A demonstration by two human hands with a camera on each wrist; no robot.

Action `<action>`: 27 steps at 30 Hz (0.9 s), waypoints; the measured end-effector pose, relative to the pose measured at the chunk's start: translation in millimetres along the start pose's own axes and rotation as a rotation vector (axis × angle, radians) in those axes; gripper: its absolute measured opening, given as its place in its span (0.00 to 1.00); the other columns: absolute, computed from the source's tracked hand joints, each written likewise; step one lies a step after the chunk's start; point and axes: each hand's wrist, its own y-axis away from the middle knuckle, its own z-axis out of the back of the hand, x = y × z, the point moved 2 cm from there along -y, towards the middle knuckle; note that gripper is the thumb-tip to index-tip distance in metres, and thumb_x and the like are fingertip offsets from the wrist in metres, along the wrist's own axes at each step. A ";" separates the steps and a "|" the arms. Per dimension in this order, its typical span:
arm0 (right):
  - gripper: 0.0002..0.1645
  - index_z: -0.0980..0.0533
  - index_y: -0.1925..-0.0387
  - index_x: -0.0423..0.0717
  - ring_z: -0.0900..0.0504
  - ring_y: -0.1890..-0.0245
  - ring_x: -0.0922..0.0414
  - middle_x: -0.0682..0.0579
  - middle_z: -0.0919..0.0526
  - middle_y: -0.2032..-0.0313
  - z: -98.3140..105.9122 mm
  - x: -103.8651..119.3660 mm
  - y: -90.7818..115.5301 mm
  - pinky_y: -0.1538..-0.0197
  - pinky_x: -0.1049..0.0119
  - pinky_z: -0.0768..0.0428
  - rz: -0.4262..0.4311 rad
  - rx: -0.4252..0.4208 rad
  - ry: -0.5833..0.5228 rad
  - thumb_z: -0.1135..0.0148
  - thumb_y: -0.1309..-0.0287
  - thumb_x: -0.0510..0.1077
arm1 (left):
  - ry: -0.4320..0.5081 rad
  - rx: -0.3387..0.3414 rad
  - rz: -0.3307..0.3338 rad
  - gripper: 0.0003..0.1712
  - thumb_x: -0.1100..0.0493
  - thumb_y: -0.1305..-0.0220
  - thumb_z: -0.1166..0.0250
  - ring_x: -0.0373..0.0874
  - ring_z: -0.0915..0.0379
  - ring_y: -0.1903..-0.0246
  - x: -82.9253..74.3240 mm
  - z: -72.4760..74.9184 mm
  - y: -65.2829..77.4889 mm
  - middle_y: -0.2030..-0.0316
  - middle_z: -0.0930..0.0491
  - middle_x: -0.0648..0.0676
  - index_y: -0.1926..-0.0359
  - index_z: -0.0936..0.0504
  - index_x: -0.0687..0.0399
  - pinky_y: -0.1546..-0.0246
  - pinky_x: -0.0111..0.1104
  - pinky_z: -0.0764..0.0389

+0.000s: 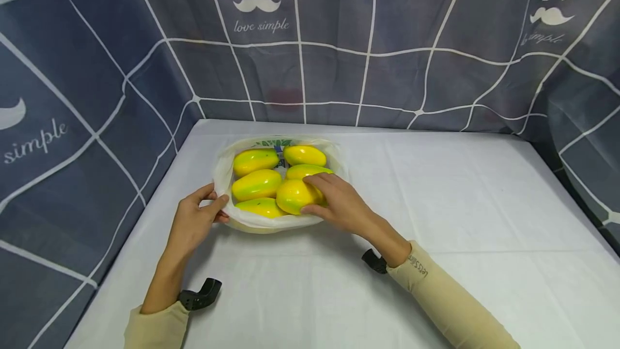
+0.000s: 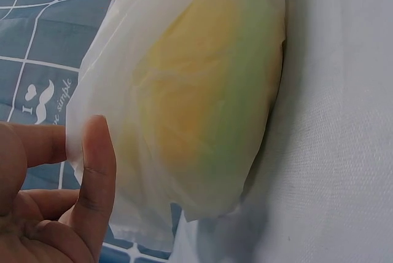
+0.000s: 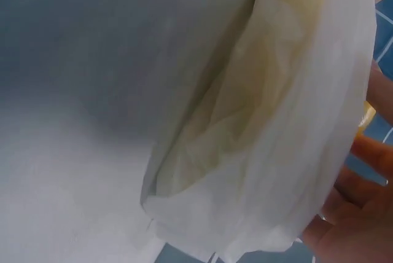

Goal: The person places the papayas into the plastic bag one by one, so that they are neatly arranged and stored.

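Note:
A white translucent plastic bag (image 1: 278, 223) lies with its mouth spread wide, and several yellow-green mangoes (image 1: 256, 184) fill it. At its left side, my left hand (image 1: 192, 220) pinches the rim between thumb and fingers. The left wrist view shows that thumb (image 2: 98, 164) against the bag's thin wall, with mango colour showing through. My right hand (image 1: 345, 206) holds a mango (image 1: 294, 196) at the bag's front right, on top of the others. In the right wrist view the bag wall (image 3: 288, 152) hides most of the mango, and the right hand (image 3: 356, 208) is partly visible.
A white cloth covers the table (image 1: 460, 203) and stretches away to the right of the bag. Dark curtains (image 1: 334, 74) with white grid lines stand behind and to the left. Black wrist-camera mounts (image 1: 201, 294) sit at both wrists.

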 end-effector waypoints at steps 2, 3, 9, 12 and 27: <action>0.36 0.28 0.37 0.40 0.27 0.41 0.48 0.45 0.23 0.44 0.7 -1.8 1.4 0.37 0.54 0.29 -0.012 0.015 0.011 0.30 0.41 0.53 | -0.006 0.001 0.002 0.35 0.56 0.27 0.42 0.38 0.19 0.74 -0.5 -0.2 -0.3 0.48 0.32 0.65 0.28 0.42 0.70 0.65 0.26 0.17; 0.36 0.27 0.37 0.40 0.26 0.42 0.48 0.44 0.22 0.44 1.0 -2.5 2.0 0.38 0.53 0.28 -0.017 0.026 0.019 0.30 0.41 0.53 | -0.006 0.001 0.002 0.35 0.56 0.27 0.42 0.38 0.19 0.74 -0.6 -0.4 -0.4 0.48 0.32 0.65 0.28 0.42 0.70 0.65 0.26 0.17; 0.36 0.25 0.39 0.41 0.23 0.48 0.48 0.44 0.21 0.47 2.4 -2.5 3.2 0.43 0.53 0.24 -0.048 0.096 0.101 0.30 0.42 0.57 | -0.013 -0.001 -0.002 0.34 0.56 0.27 0.41 0.39 0.19 0.74 -0.5 -0.9 -0.1 0.49 0.32 0.65 0.29 0.40 0.70 0.65 0.26 0.17; 0.35 0.24 0.40 0.42 0.22 0.50 0.49 0.45 0.20 0.49 2.8 -2.5 3.2 0.46 0.55 0.23 -0.052 0.126 0.142 0.30 0.42 0.58 | -0.013 -0.001 -0.004 0.34 0.56 0.27 0.41 0.38 0.19 0.73 -1.0 -1.2 0.1 0.49 0.32 0.65 0.29 0.40 0.70 0.65 0.25 0.17; 0.34 0.24 0.38 0.49 0.20 0.58 0.50 0.46 0.17 0.56 2.5 -3.3 3.2 0.57 0.54 0.20 -0.109 0.220 0.295 0.35 0.40 0.63 | -0.012 -0.012 -0.017 0.32 0.59 0.27 0.41 0.38 0.19 0.73 -4.4 0.2 2.1 0.50 0.31 0.66 0.30 0.38 0.71 0.66 0.26 0.17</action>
